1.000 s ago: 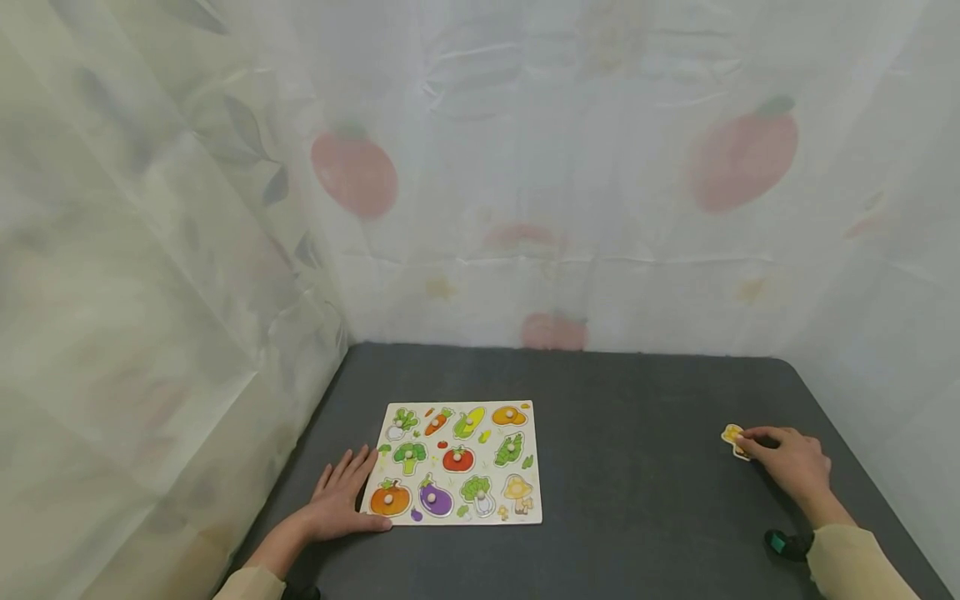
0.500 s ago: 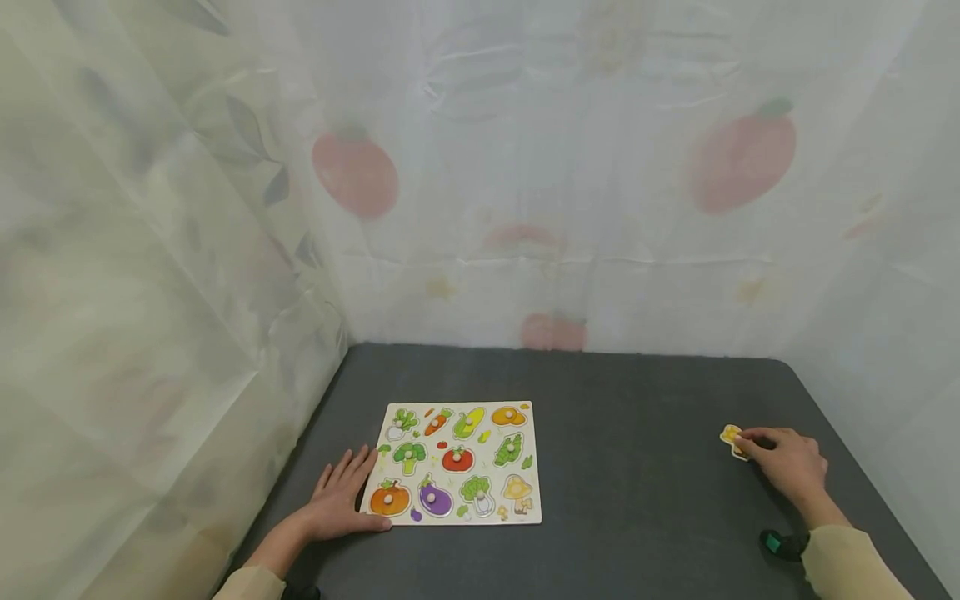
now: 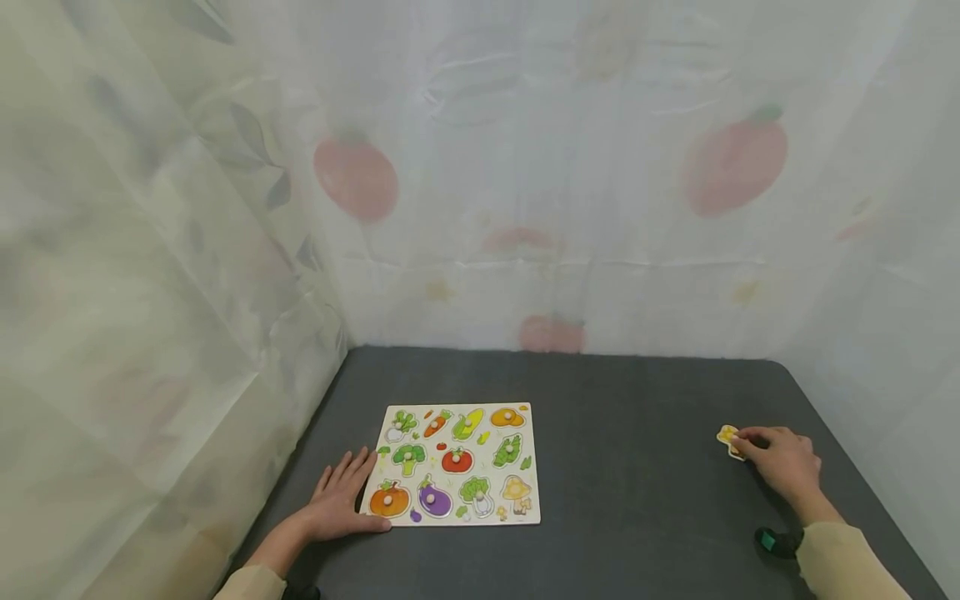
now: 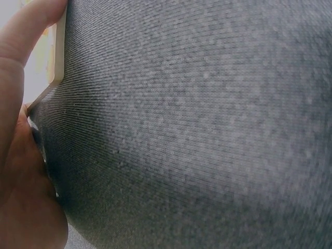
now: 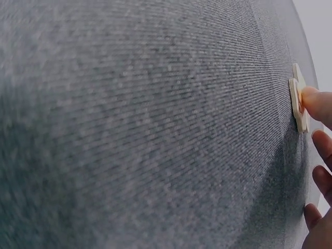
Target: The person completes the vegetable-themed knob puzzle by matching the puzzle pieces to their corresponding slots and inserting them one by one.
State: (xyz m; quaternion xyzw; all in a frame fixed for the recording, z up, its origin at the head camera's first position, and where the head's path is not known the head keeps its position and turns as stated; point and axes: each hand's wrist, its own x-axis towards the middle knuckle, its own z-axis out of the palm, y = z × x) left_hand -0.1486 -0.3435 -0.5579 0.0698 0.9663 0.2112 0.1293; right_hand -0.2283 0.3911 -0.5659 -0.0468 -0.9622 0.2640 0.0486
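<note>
A pale wooden knob puzzle board [image 3: 487, 479] with vegetable pictures lies on the dark table, left of the middle. My left hand [image 3: 339, 498] rests at its left edge with fingers spread, the thumb along the near left corner; in the left wrist view the thumb [image 4: 31, 23] touches the board's edge [image 4: 58, 52]. Far to the right, my right hand [image 3: 786, 461] pinches a yellow mushroom puzzle piece [image 3: 726, 435] between thumb and fingers. In the right wrist view the piece [image 5: 294, 101] is seen edge-on, at or just above the table; any knob is hidden by the fingers.
The dark cloth-covered table [image 3: 622, 467] stretches between board and right hand. Pale printed curtains [image 3: 480, 200] hang along its back and both sides. The board's mushroom spot [image 3: 517, 493], bottom right, shows no knob, while knobs show on the other large vegetables.
The head view has shifted slightly, and with it the right hand and its mushroom puzzle piece appear a little further left. The left hand stays on the board.
</note>
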